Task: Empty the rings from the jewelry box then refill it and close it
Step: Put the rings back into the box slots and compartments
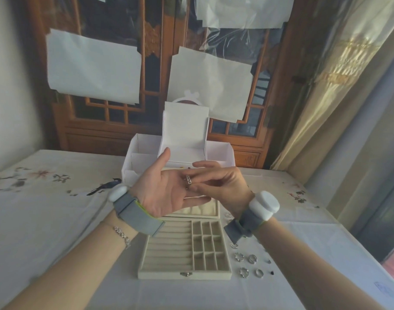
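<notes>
I am pinching a silver chain-link ring (188, 180) in my right hand (220, 182) over my flat, spread left hand (169, 189) (fingers apart) — a loose pinch risks it dropping and rolling off the white embroidered tablecloth (57, 211).

jewelry box (184, 260) beige/cream velvet lining, silver clasp; rings (247, 262) silver, one tiny black bit beside them; tablecloth (57, 211) white w/ bird + pink blossom print; wrist straps (135, 214) grey, yellow-green edge, white pods; white cardboard organizer (184, 139); wood screen (146, 63) orange-brown, white paper sheets on it
</notes>
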`<state>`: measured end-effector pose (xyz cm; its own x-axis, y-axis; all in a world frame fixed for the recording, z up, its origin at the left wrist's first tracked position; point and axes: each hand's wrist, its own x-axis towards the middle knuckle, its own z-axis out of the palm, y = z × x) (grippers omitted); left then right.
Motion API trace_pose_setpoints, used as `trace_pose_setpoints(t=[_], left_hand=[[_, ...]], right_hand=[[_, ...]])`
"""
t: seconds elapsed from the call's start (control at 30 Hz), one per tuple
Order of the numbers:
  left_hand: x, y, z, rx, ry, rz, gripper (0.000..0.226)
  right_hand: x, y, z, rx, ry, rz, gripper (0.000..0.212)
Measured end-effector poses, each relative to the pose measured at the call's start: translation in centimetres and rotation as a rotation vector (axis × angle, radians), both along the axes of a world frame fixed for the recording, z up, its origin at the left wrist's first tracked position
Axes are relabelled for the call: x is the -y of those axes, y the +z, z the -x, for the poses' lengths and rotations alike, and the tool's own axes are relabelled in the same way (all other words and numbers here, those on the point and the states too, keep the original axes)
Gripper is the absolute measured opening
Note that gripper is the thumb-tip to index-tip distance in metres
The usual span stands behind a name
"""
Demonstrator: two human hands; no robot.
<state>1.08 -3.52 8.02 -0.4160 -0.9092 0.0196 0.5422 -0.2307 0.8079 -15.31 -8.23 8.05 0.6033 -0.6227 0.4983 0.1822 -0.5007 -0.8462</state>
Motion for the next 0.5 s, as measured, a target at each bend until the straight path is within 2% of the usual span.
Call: trace_pose_setpoints(t=[0.07,0.3,0.4,0.5], left_hand=[[-0.1,0.0,-0.3,-0.001,0.010,0.000,0.093],[-0.2,-0.1,-0.9,0.039,0.037,0.011,0.092],[-0.2,-0.4,-1.3,0.036,0.033,0.016,0.092],[-0.3,-0.8,-1.7,0.047,0.061,-0.007,0.091]], right_hand=[[0.1,-0.2,-0.2,-0.026,-0.008,0.003,0.019],[0.3,-0.5,-0.7,-0.014,0.003,0.015,0.018],[0.5,-0.8,-1.1,0.008,0.017,0.006,0.029],[0.6,-1.2,-1.6,-0.004,0.019,-0.017,0.028]])
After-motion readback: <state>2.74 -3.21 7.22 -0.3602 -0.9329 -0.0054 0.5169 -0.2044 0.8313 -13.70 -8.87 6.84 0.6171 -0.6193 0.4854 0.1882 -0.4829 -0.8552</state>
